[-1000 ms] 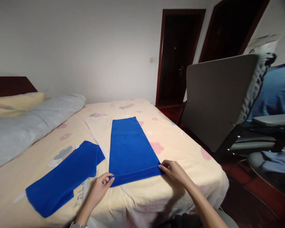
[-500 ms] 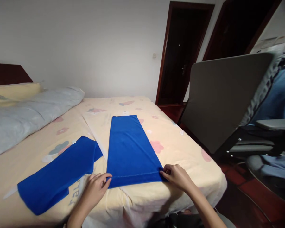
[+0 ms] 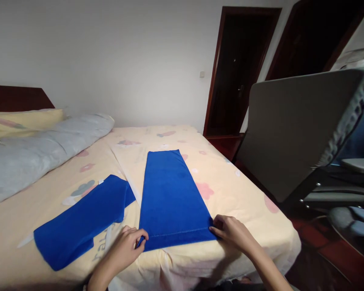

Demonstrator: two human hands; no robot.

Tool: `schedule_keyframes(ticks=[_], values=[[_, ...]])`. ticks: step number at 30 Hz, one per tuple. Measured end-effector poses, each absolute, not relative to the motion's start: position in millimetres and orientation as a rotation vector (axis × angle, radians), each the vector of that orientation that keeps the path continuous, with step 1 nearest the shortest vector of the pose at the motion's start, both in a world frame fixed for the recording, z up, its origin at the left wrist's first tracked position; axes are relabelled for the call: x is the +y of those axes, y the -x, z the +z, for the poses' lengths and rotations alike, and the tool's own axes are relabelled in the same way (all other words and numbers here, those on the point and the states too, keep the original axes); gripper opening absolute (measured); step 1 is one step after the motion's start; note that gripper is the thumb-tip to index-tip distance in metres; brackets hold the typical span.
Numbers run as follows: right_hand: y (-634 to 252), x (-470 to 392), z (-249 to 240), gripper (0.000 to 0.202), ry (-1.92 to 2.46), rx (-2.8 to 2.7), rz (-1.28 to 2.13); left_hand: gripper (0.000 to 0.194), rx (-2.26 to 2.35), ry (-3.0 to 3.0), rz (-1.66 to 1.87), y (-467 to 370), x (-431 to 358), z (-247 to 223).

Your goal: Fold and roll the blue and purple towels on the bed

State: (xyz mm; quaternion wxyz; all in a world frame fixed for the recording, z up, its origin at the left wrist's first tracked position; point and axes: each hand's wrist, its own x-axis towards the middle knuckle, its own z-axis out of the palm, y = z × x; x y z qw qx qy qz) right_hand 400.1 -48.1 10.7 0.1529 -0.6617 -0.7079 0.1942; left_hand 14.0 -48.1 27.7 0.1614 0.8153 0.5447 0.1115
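Note:
A long piece of blue cloth (image 3: pixel 176 198) lies smooth on the bed, narrower at the far end, with a stitched hem along its near edge. At the near left corner my left hand (image 3: pixel 129 244) is closed, thumb and finger pinching the hem. My right hand (image 3: pixel 230 231) pinches the near right corner in the same way. To the left lies a second blue piece, a folded garment (image 3: pixel 81 220) with a small white tag at its upper edge; neither hand touches it.
The bed (image 3: pixel 255 234) has a pale yellow patterned sheet. A grey bolster (image 3: pixel 48 147) and a yellow pillow (image 3: pixel 27 121) lie at the left. Beyond the bed's right edge stands a large grey panel (image 3: pixel 297 125). A dark door (image 3: pixel 242 76) is behind.
The view has shifted slightly, so everything sits a little further right and lower. Both hands still pinch the same two corners of the cloth, which stays flat.

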Motion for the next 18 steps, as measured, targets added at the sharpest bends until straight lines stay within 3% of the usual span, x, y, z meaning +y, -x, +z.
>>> schedule_keyframes(ticks=[7, 11, 18], values=[[-397.2, -56.8, 24.2, 0.016, 1.504, -2.114, 0.446, 0.012, 1.487, -2.600, 0.618, -10.7, -54.6, 26.9], [-392.2, -62.4, 31.7, 0.019, 1.369, -2.215, 0.573, 0.022, 1.353, -2.588, 0.661, -16.8, -59.8, 23.2], [-396.5, -61.5, 21.9, 0.043, 1.380, -2.246, 0.659, 0.042, 1.376, -2.417, 0.586, -14.1, -50.3, 16.9]])
